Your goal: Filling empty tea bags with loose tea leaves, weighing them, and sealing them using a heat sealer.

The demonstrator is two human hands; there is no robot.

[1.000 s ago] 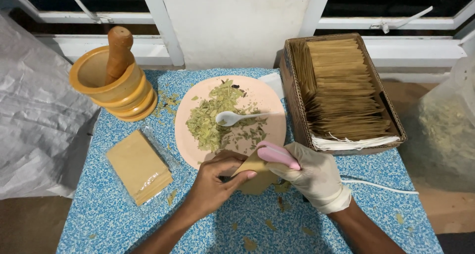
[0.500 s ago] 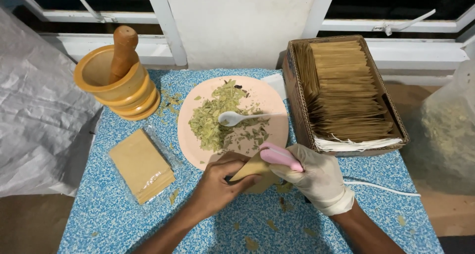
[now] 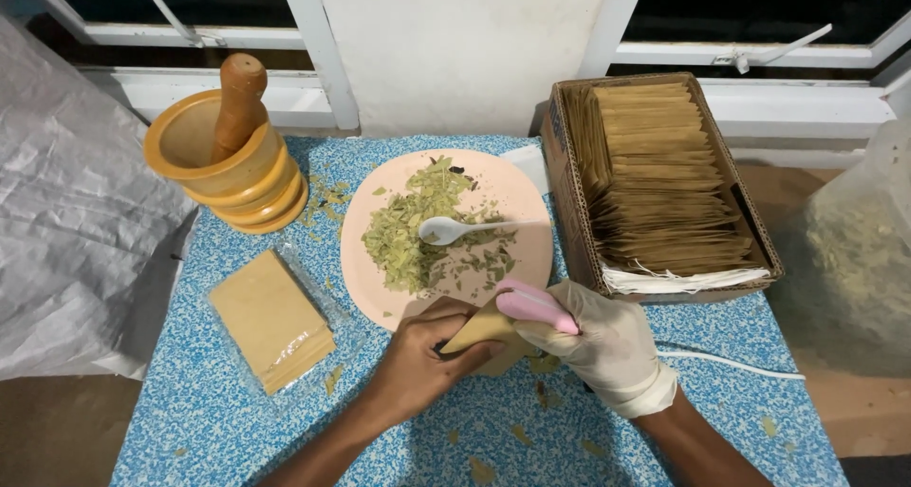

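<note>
My left hand point(image 3: 418, 359) pinches a small tan paper sachet point(image 3: 486, 333) at the near edge of a round pink plate point(image 3: 531, 245). My right hand point(image 3: 603, 345), in a white glove, grips a pink handheld tool point(image 3: 533, 305) with a white cord point(image 3: 731, 362) and presses it on the sachet's top. On the plate lie crushed dried green leaves point(image 3: 408, 231) and a white plastic spoon point(image 3: 448, 229).
A wooden mortar with pestle point(image 3: 223, 150) stands at the far left. A wrapped stack of tan sachets point(image 3: 270, 318) lies left of the plate. A cardboard box of filled sachets point(image 3: 664, 178) sits on the right. Plastic bags flank the blue speckled table point(image 3: 237, 421).
The view has shifted slightly. Both hands stay together at the sachet, with the pink tool still pressed on it.
</note>
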